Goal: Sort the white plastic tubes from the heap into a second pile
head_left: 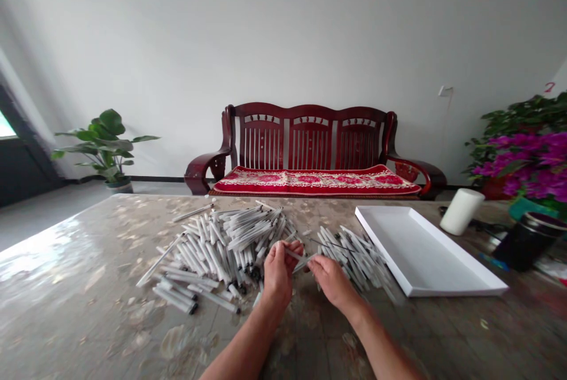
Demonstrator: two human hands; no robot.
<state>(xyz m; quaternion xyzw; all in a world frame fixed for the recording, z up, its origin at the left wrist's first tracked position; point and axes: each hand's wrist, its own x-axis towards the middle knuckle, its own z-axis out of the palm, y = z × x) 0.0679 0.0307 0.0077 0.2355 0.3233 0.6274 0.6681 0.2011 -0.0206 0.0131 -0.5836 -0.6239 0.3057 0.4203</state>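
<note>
Left hand (280, 268): forearm rising from the lower edge, hand upright, fingers curled around a slim tube (296, 255). Right hand (330, 278): forearm slanting in from lower right, thumb and forefinger pinched together at the tube's near end.

Slim tube: pale, straight, narrow; held between the two hands above the table (88, 321), in the gap between two piles; finer detail too small to tell.

Left pile (212, 244): larger, whitish tubes, many with black ends. Right pile (358, 259): smaller, greyish-white tubes, beside a white tray (456, 291).
</note>
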